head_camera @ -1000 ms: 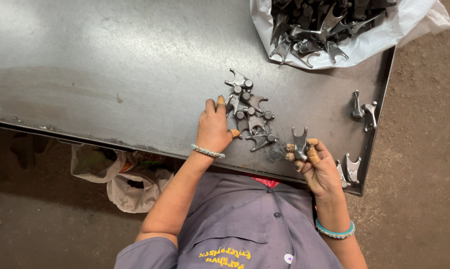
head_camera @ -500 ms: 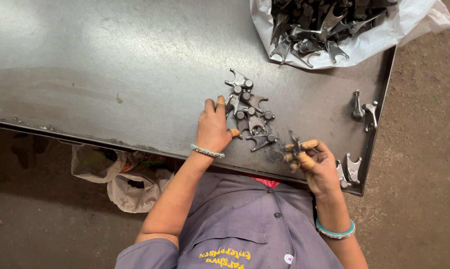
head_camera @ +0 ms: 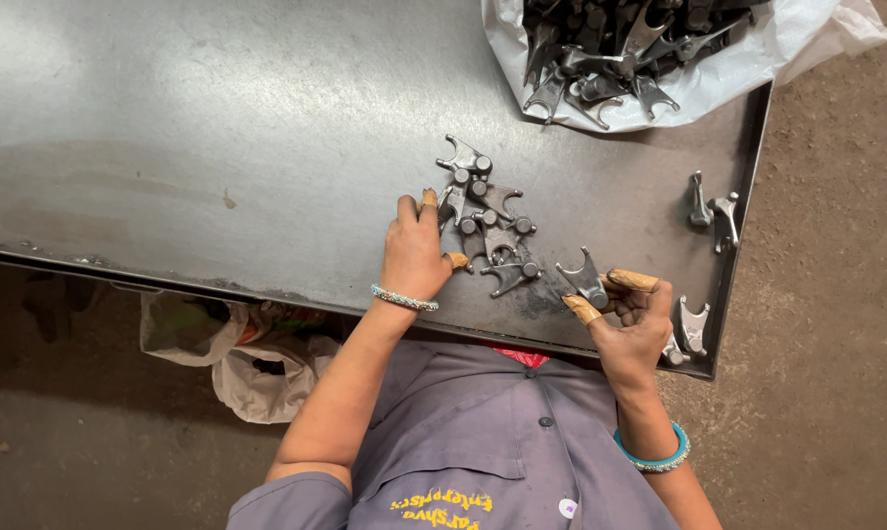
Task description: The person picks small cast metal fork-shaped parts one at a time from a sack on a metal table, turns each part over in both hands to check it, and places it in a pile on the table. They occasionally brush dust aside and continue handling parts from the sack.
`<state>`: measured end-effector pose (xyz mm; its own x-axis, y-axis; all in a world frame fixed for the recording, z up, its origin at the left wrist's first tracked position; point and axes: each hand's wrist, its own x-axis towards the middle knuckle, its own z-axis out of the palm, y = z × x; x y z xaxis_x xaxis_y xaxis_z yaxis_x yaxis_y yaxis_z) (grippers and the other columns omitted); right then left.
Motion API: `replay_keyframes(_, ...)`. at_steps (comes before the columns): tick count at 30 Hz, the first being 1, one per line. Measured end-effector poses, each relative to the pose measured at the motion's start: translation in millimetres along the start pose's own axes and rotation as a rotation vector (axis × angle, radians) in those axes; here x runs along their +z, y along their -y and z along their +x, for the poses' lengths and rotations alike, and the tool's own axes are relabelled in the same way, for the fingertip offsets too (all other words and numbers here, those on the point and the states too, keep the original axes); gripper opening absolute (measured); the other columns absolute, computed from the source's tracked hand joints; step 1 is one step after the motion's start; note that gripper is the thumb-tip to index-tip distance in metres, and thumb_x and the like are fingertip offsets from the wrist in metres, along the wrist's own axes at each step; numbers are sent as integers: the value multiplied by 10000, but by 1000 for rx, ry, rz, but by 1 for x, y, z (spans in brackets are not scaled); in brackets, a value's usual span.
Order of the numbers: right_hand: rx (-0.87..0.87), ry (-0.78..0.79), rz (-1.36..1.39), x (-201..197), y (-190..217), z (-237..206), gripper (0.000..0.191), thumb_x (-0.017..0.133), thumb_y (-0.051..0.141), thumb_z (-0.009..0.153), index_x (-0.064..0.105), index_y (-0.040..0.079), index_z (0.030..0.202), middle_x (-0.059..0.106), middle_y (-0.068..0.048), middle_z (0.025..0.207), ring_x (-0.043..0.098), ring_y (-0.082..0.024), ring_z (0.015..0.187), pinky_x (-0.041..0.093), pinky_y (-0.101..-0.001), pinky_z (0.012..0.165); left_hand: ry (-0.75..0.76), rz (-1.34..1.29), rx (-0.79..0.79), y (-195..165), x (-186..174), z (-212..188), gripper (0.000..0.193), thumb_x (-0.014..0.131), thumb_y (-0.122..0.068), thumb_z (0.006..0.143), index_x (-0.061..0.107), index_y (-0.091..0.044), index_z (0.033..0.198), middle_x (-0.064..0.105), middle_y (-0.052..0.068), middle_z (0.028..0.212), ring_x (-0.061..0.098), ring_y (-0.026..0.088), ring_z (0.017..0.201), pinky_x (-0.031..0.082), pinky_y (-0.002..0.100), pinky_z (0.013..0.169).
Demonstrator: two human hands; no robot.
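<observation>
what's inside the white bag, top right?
The white bag holds a heap of dark metal forked parts, like those on the table. Parts deeper in the heap are covered.

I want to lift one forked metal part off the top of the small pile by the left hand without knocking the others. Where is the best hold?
Probably the topmost forked part, on the pile's far edge. Its round boss points right and its two prongs spread left, free of the others. Pinch across the narrow neck between boss and prongs, coming from above on the far side, away from the left hand.
</observation>
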<state>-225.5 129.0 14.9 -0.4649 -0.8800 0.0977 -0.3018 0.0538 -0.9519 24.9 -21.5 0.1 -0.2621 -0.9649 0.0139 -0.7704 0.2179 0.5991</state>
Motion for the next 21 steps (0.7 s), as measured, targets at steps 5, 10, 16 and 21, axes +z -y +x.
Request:
replay_keyframes(5, 200, 311, 199, -7, 15, 11, 327, 836, 27, 805, 636, -23, 1059, 676, -78, 1042, 669, -135, 931, 583, -285, 824, -37, -9, 26, 0, 1, -1, 815, 895, -67, 630, 532, 82, 1344, 508, 263, 1183, 619, 450, 918, 537, 494, 788)
replay_keyframes(10, -16, 965, -211, -15, 55, 49, 219, 892, 69, 708, 731, 31, 852, 753, -45, 869, 706, -148, 822, 556, -300, 723, -27, -34, 20, -1, -1, -1, 895, 924, -109, 607, 498, 93, 1368, 510, 261, 1157, 612, 457, 906, 528, 502, 781)
replay_keyframes(16, -50, 126, 419, -2, 99, 97, 341, 830, 68, 874, 626, 115, 1142, 666, -8, 1062, 700, -131, 944, 636, -300, 825, -33, 11, 25, 0, -1, -1, 879, 896, -61, 619, 503, 75, 1394, 513, 255, 1176, 616, 446, 903, 536, 491, 796)
replay_keyframes(21, -64, 228, -218, 19, 101, 91, 381, 860, 41, 802, 641, 63, 1112, 689, -64, 1023, 703, -185, 897, 603, -341, 779, -25, -13, 12, 2, 1, -2, 906, 923, -110, 603, 500, 78, 1381, 508, 262, 1168, 613, 456, 897, 532, 501, 790)
